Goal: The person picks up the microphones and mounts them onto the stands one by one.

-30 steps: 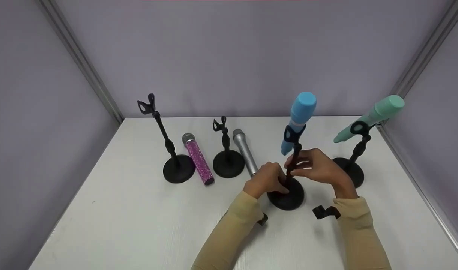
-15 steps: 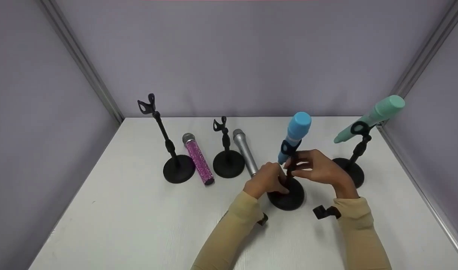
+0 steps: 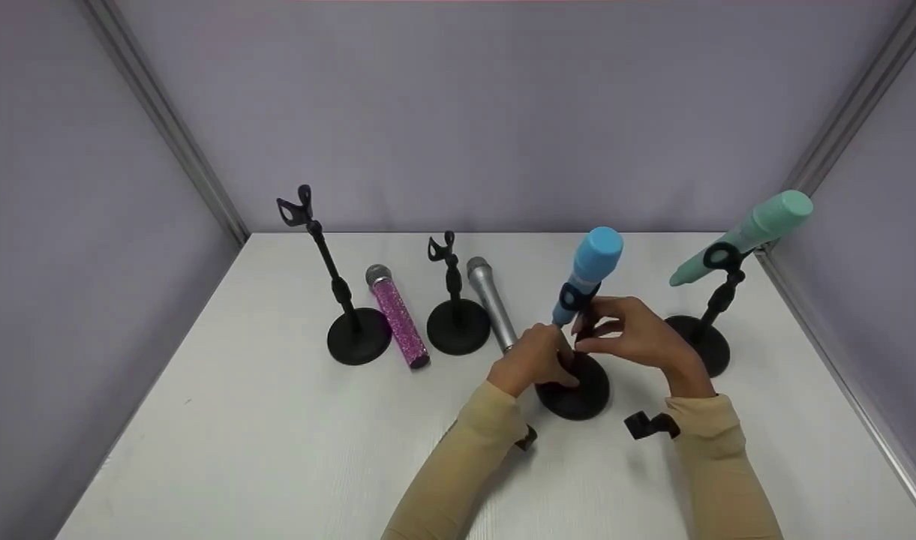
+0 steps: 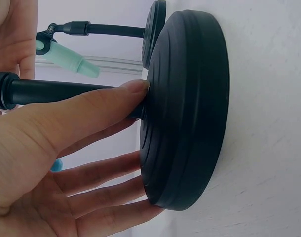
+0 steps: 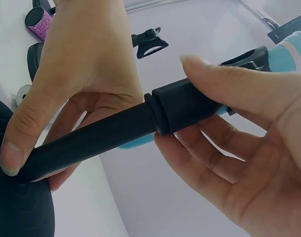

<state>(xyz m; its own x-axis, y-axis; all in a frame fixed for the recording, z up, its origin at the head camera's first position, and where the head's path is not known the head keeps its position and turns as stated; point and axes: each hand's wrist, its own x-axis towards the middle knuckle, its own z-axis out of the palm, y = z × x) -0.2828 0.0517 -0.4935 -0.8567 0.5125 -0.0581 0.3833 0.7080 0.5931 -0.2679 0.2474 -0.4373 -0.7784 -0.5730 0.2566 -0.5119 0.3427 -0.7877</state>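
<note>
A blue microphone (image 3: pixel 599 255) sits tilted in the clip of a black desk microphone stand (image 3: pixel 587 397). Low on this stand, my left hand (image 3: pixel 531 361) holds the pole where it meets the round base (image 4: pixel 190 113), some fingertips touching the base. My right hand (image 3: pixel 638 337) grips the black collar (image 5: pixel 185 106) higher up the pole, between thumb and fingers. Just left of my left hand, a silver microphone (image 3: pixel 492 300) lies on the table, its lower end hidden behind that hand.
On the right, another stand (image 3: pixel 701 345) bears a mint-green microphone (image 3: pixel 750 236). To the left are a short stand (image 3: pixel 458 328), a glittery pink microphone (image 3: pixel 399 319) lying down, and a taller stand (image 3: pixel 358 337). Walls border the white table (image 3: pixel 277 450).
The blue microphone and its clip have come down toward the base, and the stand's exposed pole is shorter. Both hands have stayed at nearly the same spots.
</note>
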